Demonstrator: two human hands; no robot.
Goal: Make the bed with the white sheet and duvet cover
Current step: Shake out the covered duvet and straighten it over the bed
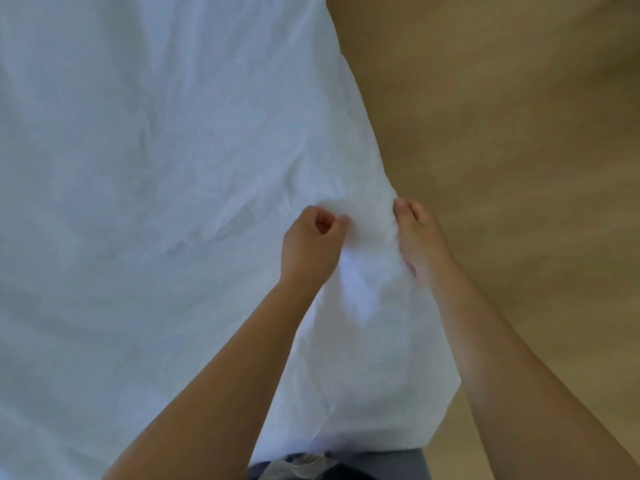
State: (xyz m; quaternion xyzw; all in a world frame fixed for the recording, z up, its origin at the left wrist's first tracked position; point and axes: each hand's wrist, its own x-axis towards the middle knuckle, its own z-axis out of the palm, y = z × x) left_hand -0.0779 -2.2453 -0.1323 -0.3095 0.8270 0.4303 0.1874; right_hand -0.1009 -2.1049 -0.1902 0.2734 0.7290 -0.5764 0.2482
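The white sheet (156, 168) is spread over the bed (427, 438), covering all of the top that is seen, and is creased across the middle. Its side is draped over the bed's right edge, beside the wooden floor (519, 133). No separate duvet cover can be told apart in this view.

The left hand (311, 245) is curled just inside the right edge, and a raised fold of sheet appears to be pinched between its thumb and fingers. The right hand (420, 244) is laid along the right edge itself, fingers mostly straight and pressed against the hanging cloth; nothing is seen to be gripped by it.

The step in hand is judged to be the tightening or tucking of the sheet along this edge. Several things could go wrong:

- If the pinched fold is pulled too hard toward the right edge, the sheet may be dragged off the far side, which is out of view.
- If the fold is let go before the side is tucked, the bunch between the hands is likely to be left as a ridge.
- If only this spot is drawn, the creases in the middle may be deepened, not smoothed.
- The thin pinch may slip, since little cloth is held.
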